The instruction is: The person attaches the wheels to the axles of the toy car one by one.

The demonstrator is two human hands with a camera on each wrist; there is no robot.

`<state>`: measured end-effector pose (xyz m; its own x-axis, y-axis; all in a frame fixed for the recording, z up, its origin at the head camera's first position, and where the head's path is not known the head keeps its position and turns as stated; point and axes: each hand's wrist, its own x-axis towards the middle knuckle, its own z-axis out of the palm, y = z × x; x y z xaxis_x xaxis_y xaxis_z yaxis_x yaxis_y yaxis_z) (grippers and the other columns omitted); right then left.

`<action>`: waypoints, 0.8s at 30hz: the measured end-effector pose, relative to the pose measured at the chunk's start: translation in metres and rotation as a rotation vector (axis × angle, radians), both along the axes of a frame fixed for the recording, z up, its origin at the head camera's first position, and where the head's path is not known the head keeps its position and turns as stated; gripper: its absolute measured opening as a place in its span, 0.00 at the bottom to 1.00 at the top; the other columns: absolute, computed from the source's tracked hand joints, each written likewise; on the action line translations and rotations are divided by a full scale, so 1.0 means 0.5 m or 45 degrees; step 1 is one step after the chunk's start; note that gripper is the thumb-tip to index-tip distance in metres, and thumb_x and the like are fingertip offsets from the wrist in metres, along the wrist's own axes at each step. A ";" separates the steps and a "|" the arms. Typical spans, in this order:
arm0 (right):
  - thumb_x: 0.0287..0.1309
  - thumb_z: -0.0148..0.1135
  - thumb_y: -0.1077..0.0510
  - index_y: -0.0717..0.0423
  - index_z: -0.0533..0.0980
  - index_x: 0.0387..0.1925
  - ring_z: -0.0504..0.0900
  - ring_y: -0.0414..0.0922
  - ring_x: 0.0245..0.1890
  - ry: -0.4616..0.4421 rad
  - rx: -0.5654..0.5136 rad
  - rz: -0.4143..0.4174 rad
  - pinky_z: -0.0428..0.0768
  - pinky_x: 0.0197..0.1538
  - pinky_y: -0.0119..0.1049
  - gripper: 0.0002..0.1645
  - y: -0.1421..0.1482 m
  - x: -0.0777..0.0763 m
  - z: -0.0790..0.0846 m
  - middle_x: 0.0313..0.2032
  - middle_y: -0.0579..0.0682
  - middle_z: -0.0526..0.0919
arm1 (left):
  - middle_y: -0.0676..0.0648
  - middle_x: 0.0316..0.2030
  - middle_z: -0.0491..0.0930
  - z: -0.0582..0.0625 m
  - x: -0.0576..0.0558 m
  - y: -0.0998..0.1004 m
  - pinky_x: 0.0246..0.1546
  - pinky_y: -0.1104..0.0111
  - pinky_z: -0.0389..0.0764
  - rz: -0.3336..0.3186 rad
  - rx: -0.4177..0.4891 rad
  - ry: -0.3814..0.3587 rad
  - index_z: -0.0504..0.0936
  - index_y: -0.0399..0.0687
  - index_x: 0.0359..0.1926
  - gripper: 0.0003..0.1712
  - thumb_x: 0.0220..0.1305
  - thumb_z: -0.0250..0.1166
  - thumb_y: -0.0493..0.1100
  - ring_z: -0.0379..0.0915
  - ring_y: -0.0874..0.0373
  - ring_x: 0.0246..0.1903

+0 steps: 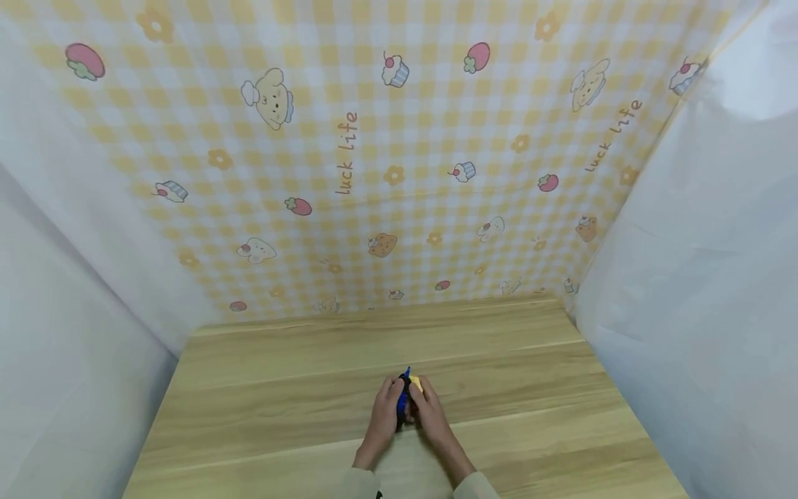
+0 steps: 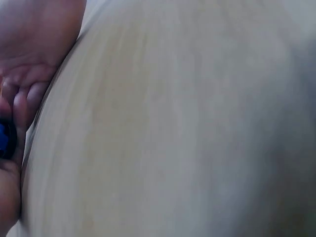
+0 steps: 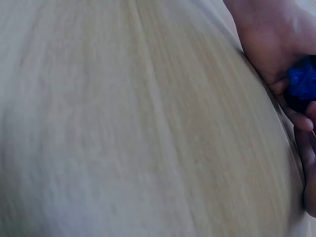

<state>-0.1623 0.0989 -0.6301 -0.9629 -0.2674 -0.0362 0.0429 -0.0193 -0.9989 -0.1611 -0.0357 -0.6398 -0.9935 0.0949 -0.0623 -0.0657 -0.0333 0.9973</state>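
Observation:
Both hands meet over the front middle of the wooden table in the head view. My left hand (image 1: 382, 414) grips a small blue-and-black object (image 1: 402, 402), its thin blue tip pointing away from me. At the right of this object, my right hand (image 1: 433, 416) pinches a yellow piece (image 1: 416, 380) between thumb and fingers. Whether the two pieces are joined cannot be told. The right wrist view shows the bumpy blue surface (image 3: 302, 79) against a palm; only a blue and black sliver (image 2: 5, 138) appears in the left wrist view. The fingers hide most of both.
The wood-grain tabletop (image 1: 268, 395) spreads around the hands. Behind it stands a yellow checked cloth (image 1: 399, 208) with printed cartoons. White sheets hang at the left (image 1: 75, 298) and right (image 1: 698, 277).

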 end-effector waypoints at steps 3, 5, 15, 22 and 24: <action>0.79 0.42 0.52 0.65 0.65 0.61 0.72 0.42 0.27 0.012 -0.045 0.024 0.75 0.30 0.30 0.22 -0.003 0.000 -0.002 0.30 0.56 0.74 | 0.47 0.32 0.74 0.003 -0.005 -0.009 0.32 0.69 0.77 0.011 0.024 -0.013 0.73 0.40 0.49 0.25 0.81 0.40 0.56 0.72 0.58 0.29; 0.78 0.44 0.53 0.65 0.64 0.61 0.72 0.39 0.27 0.046 -0.055 0.019 0.75 0.30 0.29 0.22 -0.004 -0.001 -0.013 0.31 0.51 0.73 | 0.48 0.33 0.74 0.011 -0.006 -0.014 0.35 0.70 0.75 0.012 0.032 -0.020 0.74 0.39 0.48 0.24 0.82 0.39 0.53 0.72 0.59 0.32; 0.70 0.57 0.58 0.57 0.64 0.68 0.79 0.37 0.54 0.036 -0.012 -0.010 0.80 0.51 0.31 0.28 -0.005 0.003 -0.022 0.60 0.60 0.76 | 0.50 0.39 0.70 0.076 0.013 -0.025 0.42 0.72 0.71 -0.007 -0.009 -0.009 0.74 0.41 0.48 0.22 0.83 0.36 0.49 0.68 0.62 0.40; 0.73 0.54 0.50 0.54 0.67 0.66 0.78 0.37 0.55 0.076 0.086 -0.100 0.77 0.55 0.28 0.25 -0.010 0.005 -0.028 0.59 0.57 0.78 | 0.46 0.45 0.74 0.035 -0.002 -0.022 0.47 0.72 0.72 0.001 -0.012 -0.043 0.75 0.40 0.55 0.26 0.83 0.35 0.52 0.69 0.59 0.44; 0.73 0.54 0.48 0.52 0.68 0.66 0.77 0.38 0.57 0.083 0.113 -0.126 0.76 0.57 0.27 0.26 -0.012 0.007 -0.028 0.60 0.55 0.78 | 0.45 0.48 0.75 0.017 -0.007 -0.019 0.49 0.72 0.72 0.006 -0.025 -0.058 0.74 0.41 0.59 0.29 0.82 0.33 0.54 0.69 0.58 0.47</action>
